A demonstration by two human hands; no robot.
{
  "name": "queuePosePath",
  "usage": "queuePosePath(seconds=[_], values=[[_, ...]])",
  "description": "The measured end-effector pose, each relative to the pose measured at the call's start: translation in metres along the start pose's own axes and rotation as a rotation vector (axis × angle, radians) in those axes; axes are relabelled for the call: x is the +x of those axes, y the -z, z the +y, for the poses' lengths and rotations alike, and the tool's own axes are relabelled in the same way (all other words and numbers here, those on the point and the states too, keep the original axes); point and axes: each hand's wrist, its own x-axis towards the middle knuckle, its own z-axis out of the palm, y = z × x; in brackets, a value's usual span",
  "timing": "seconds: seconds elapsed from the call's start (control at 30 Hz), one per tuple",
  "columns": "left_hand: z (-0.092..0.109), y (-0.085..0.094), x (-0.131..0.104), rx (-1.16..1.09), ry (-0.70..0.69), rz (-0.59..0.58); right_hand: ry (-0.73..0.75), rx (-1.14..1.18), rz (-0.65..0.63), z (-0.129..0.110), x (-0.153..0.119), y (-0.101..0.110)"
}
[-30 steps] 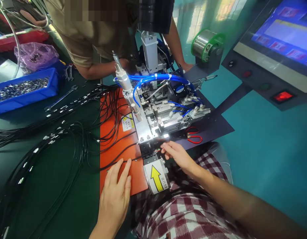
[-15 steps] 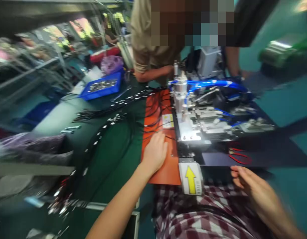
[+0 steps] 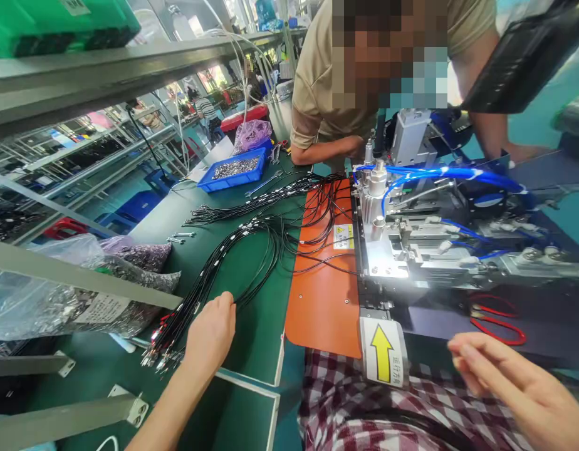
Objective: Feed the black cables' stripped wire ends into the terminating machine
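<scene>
My left hand [image 3: 212, 332] is over the lower part of a bundle of thin black cables [image 3: 209, 266] on the green bench. Its fingers are curled in and mostly hidden behind the back of the hand; what they hold, if anything, does not show. My right hand [image 3: 510, 382] hovers at the front right, fingers loosely bent, nothing visible in them. Red-handled pliers [image 3: 500, 330] lie just beyond it. The cables run onto an orange plate [image 3: 322, 319] beside a metal machine fixture [image 3: 386, 250] with blue air tubes [image 3: 477, 175].
A blue tray [image 3: 202, 181] of small metal parts stands at the back, with spanners [image 3: 266, 183] nearby. Bags of parts [image 3: 125, 300] and metal shelf bars [image 3: 87, 275] are at the left. A co-worker's forearm [image 3: 327, 150] rests behind the machine. A yellow-arrow label [image 3: 382, 354] is at the front.
My left hand has moved left and down, from the orange plate to the cable bundle. My right hand stays near the front right. The view has shifted left and is sharper.
</scene>
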Motion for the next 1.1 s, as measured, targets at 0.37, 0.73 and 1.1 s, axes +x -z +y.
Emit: queuePosePath(seconds=[0.37, 0.73, 1.1], values=[[0.121, 0.012, 0.036, -1.314, 0.170, -0.431, 1.115, -0.488, -0.428, -0.070, -0.010, -0.098], [0.131, -0.014, 0.004, -0.293, -0.562, -0.113, -0.034, 0.524, -0.344, -0.063, 0.001, -0.069], [0.180, -0.030, -0.006, -0.898, -0.336, -0.673, -0.086, 0.525, -0.395, -0.061, 0.012, -0.058]])
